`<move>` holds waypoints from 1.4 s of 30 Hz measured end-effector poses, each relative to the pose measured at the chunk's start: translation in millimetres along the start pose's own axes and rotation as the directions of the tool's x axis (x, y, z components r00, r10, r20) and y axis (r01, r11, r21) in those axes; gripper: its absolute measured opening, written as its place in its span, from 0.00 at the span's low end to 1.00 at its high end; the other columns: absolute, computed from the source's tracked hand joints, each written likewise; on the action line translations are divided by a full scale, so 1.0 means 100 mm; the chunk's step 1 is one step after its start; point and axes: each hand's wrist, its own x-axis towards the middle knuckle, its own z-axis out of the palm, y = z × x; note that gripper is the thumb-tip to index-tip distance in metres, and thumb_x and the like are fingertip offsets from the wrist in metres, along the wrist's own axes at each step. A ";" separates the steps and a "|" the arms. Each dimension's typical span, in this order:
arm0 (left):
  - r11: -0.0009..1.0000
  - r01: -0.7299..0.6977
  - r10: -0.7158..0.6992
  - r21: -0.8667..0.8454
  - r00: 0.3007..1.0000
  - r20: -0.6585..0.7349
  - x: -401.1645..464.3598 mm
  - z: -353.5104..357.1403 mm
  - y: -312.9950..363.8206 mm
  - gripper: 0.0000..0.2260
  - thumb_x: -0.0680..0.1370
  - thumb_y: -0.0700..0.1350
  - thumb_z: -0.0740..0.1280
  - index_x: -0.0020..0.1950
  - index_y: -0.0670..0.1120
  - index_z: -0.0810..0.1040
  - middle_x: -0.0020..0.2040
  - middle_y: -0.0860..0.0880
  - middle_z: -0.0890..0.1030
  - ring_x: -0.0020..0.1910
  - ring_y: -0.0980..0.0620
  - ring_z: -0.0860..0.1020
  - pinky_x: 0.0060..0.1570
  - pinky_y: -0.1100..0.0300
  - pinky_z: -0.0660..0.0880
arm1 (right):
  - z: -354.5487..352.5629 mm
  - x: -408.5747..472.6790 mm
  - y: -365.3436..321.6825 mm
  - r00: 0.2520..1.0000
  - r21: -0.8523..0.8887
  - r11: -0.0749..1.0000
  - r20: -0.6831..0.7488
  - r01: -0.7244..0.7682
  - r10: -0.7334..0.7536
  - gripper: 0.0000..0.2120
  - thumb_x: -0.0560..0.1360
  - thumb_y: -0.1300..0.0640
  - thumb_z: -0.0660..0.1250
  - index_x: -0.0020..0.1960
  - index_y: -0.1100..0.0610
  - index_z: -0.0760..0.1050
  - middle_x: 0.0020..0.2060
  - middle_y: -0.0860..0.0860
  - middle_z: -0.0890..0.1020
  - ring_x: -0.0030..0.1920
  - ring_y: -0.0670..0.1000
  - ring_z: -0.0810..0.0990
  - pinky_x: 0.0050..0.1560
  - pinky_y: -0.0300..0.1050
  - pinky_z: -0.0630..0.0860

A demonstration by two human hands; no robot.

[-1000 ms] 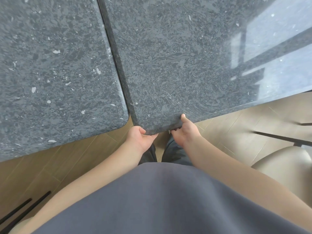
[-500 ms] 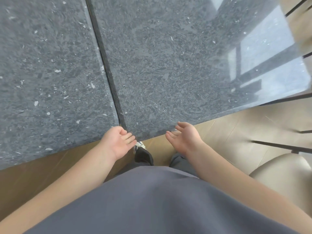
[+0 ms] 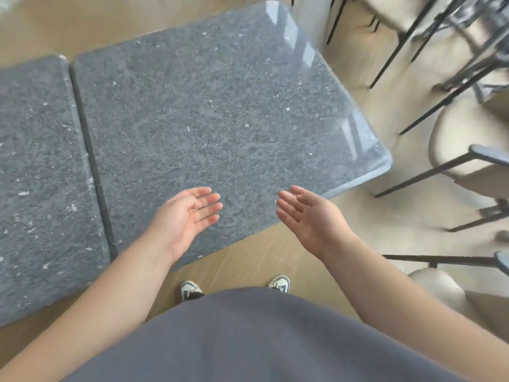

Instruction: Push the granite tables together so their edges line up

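left hand [image 3: 187,216] and right hand [image 3: 308,213] both empty, palms up, fingers spread above near edge of right granite table [image 3: 220,111], left granite table [image 3: 38,175] flush at its 9 o'clock, thin dark seam [image 3: 93,166] between.

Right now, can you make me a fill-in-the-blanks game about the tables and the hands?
1. Both hands, the left hand and the right hand, are open and hold ____.
2. The two granite tables, left table and right table, have a thin dark ____ between them.
3. The chairs stand to the ____ of the tables.
4. The floor looks made of ____.

Missing words: nothing; gap; right; wood
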 end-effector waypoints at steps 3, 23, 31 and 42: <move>0.994 -0.091 0.082 0.059 0.988 0.133 -0.07 0.68 0.06 0.17 0.80 0.30 0.52 0.60 0.39 0.77 0.53 0.41 0.85 0.51 0.44 0.84 0.56 0.48 0.79 | -0.32 -0.25 -0.48 0.991 0.004 0.992 -0.052 0.125 -0.124 0.14 0.79 0.66 0.59 0.63 0.61 0.75 0.55 0.59 0.85 0.56 0.56 0.84 0.56 0.50 0.81; 0.696 -0.646 0.343 0.315 0.684 0.644 0.34 2.92 0.09 0.18 0.75 0.36 0.58 0.61 0.50 0.76 0.53 0.49 0.85 0.54 0.49 0.84 0.55 0.57 0.80 | -1.29 -0.66 -2.06 0.706 -0.505 0.640 -0.083 0.579 -0.704 0.18 0.76 0.67 0.56 0.58 0.52 0.76 0.44 0.47 0.85 0.50 0.48 0.84 0.57 0.50 0.81; 0.718 -0.658 0.383 0.228 0.647 0.659 1.18 3.68 0.24 0.20 0.77 0.35 0.59 0.61 0.55 0.77 0.57 0.47 0.83 0.60 0.46 0.82 0.61 0.52 0.78 | -1.32 -0.03 -3.07 0.683 -0.668 0.505 0.007 0.547 -0.730 0.18 0.73 0.63 0.58 0.60 0.49 0.75 0.52 0.48 0.84 0.57 0.50 0.82 0.62 0.54 0.77; 0.633 -0.761 0.411 0.144 0.488 0.770 1.47 4.96 0.72 0.21 0.79 0.34 0.60 0.69 0.52 0.73 0.65 0.48 0.79 0.68 0.42 0.76 0.66 0.51 0.75 | -1.39 0.45 -4.36 0.553 -0.642 0.313 0.208 0.700 -0.807 0.23 0.76 0.71 0.55 0.65 0.53 0.72 0.57 0.49 0.81 0.64 0.52 0.79 0.63 0.55 0.77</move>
